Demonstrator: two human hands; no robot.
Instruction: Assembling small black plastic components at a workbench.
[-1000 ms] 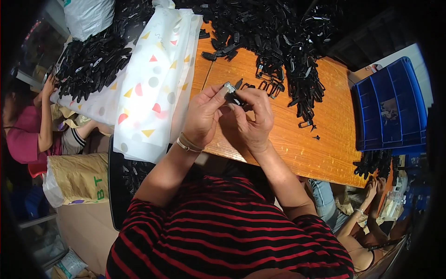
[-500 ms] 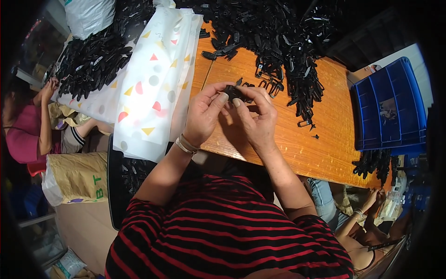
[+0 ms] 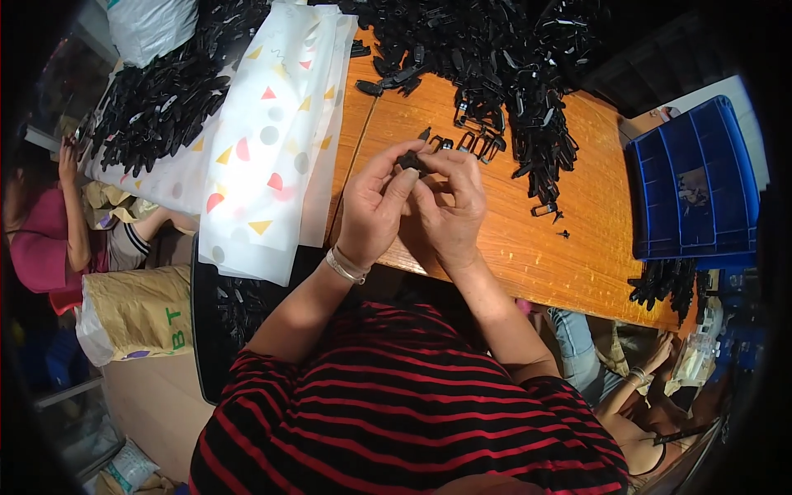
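Note:
Between the fingertips of both hands, over the near part of the wooden table, is a small black plastic piece. My left hand pinches it with thumb and forefinger. From the other side my right hand grips it with closed fingers. Most of the piece is covered, so its exact kind cannot be told. Just beyond the hands lie several black open-framed pieces. Behind them spreads a large heap of black plastic parts.
A white patterned plastic sheet covers the table's left side, with another black heap beyond. At the right stands a blue crate, with black parts near it. A brown sack stands lower left. Other people sit at both sides.
My hands have drawn slightly closer together around the black piece, and the right fingers cover more of it. The whole view has shifted slightly.

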